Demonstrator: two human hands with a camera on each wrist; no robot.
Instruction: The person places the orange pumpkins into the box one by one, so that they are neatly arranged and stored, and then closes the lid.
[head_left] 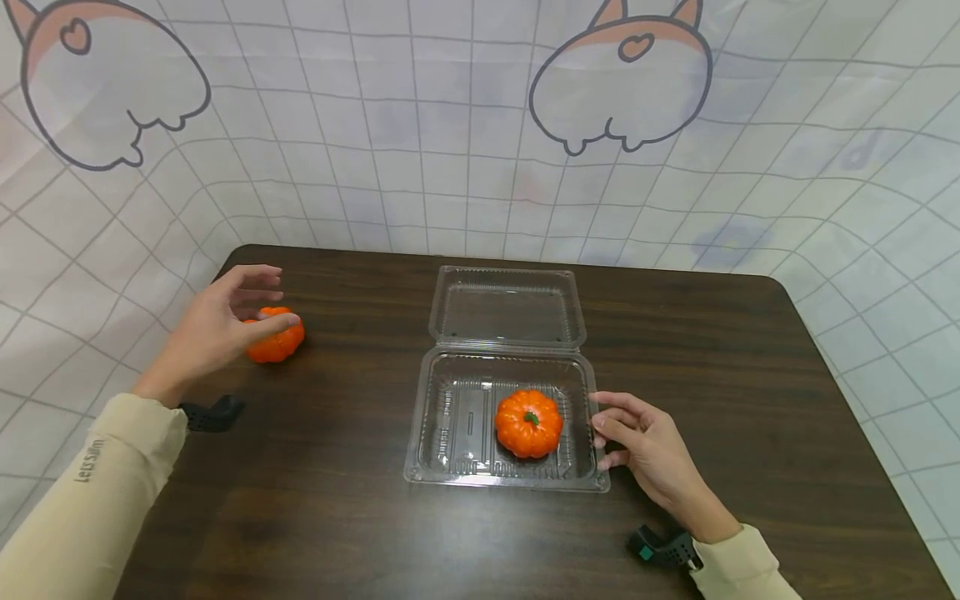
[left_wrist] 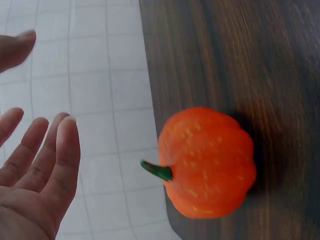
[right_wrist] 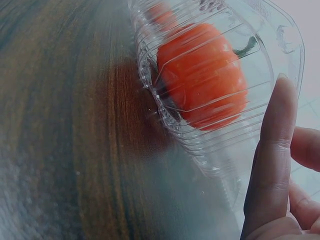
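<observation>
A clear plastic clamshell container (head_left: 412, 450) lies with its lid folded back on the dark wooden table. Inside its right half sits an orange pumpkin (head_left: 528, 423) with a green stem. My right hand (head_left: 648, 446) touches the container's right rim, one long finger (right_wrist: 272, 130) running straight up the outside wall in the right wrist view. At the left, a second orange pumpkin (left_wrist: 210, 165) stands on the table near its edge. My left hand (head_left: 217, 325) hovers beside and above it, thumb and fingers spread apart, partly covering it in the head view.
The transparent lid (head_left: 507, 308) lies flat behind the container's base. A white grid-patterned cloth (head_left: 450, 167) with cartoon drawings surrounds the back and sides of the table (head_left: 322, 500). Black straps (head_left: 213, 414) sit at both wrists.
</observation>
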